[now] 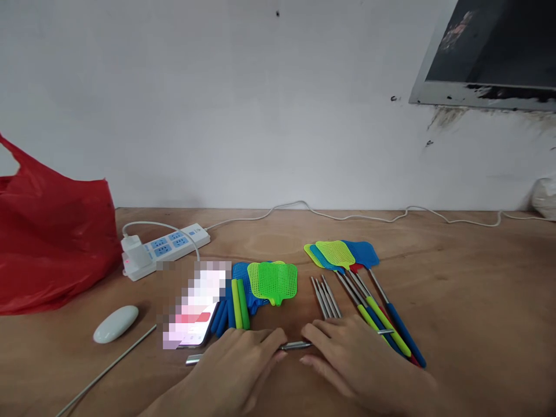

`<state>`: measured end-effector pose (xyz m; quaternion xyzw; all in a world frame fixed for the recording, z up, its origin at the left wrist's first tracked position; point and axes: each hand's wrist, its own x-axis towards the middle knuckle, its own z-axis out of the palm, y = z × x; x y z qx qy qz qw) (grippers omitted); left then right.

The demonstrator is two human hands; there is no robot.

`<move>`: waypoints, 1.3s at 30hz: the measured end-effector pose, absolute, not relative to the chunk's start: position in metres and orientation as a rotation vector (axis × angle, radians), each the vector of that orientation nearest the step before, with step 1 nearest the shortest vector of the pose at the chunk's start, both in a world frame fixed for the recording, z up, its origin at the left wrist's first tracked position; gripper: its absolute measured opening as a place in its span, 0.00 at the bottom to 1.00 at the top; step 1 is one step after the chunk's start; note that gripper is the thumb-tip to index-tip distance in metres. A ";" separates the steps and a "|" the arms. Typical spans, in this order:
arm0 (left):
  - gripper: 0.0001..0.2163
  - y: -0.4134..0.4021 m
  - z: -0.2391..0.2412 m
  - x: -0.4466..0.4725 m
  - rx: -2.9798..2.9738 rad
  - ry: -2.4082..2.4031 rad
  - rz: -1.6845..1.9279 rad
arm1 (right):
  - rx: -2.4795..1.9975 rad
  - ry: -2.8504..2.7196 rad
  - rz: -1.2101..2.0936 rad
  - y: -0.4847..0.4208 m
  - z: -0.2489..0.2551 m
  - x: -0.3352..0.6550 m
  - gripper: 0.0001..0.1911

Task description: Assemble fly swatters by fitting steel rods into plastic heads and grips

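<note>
A thin metal rod (296, 345) runs sideways between my two hands close to the table's front. My left hand (238, 362) is closed around its left part, and a flat silver end shows beyond the wrist side. Wrapped over the right part is my right hand (354, 353), with a short tip poking out past it. Just beyond my left hand lie blue, yellow and green handle sleeves (237, 304) and several loose mesh fly swatter heads (278, 281). Bare metal rods (325, 296) lie beyond my right hand. Further right are assembled fly swatters (382, 313) with coloured grips.
A phone (195, 318), partly blurred out, lies left of the sleeves. Behind it is a white power strip (174, 246) with a plugged-in charger. A white computer mouse (116, 324), a cable and a red plastic bag (56, 237) are at left. A wall closes the table's back.
</note>
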<state>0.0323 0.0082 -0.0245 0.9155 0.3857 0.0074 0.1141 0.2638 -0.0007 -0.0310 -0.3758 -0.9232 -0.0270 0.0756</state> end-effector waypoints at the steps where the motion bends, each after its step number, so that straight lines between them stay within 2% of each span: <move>1: 0.10 0.008 -0.023 0.034 2.698 1.131 -0.016 | -1.096 -2.766 -0.097 0.001 -0.033 0.262 0.06; 10: 0.07 0.006 -0.028 0.037 2.711 1.161 -0.119 | -1.030 -2.710 -0.048 0.007 -0.049 0.265 0.10; 15: 0.06 0.007 -0.025 0.038 2.723 1.130 -0.184 | -1.112 -2.710 0.195 0.005 -0.038 0.266 0.13; 21: 0.11 0.002 -0.012 0.032 2.712 1.231 -0.309 | -1.177 -2.665 0.335 0.007 -0.032 0.280 0.17; 27: 0.09 0.002 -0.016 0.022 2.713 1.234 -0.071 | -1.172 -2.688 0.237 0.007 -0.037 0.288 0.15; 33: 0.16 0.008 -0.016 -0.001 2.732 1.277 0.136 | -1.337 -2.602 0.292 0.006 -0.022 0.314 0.09; 39: 0.17 0.012 -0.014 -0.024 2.784 1.224 0.275 | -1.369 -2.707 0.159 0.020 -0.031 0.358 0.17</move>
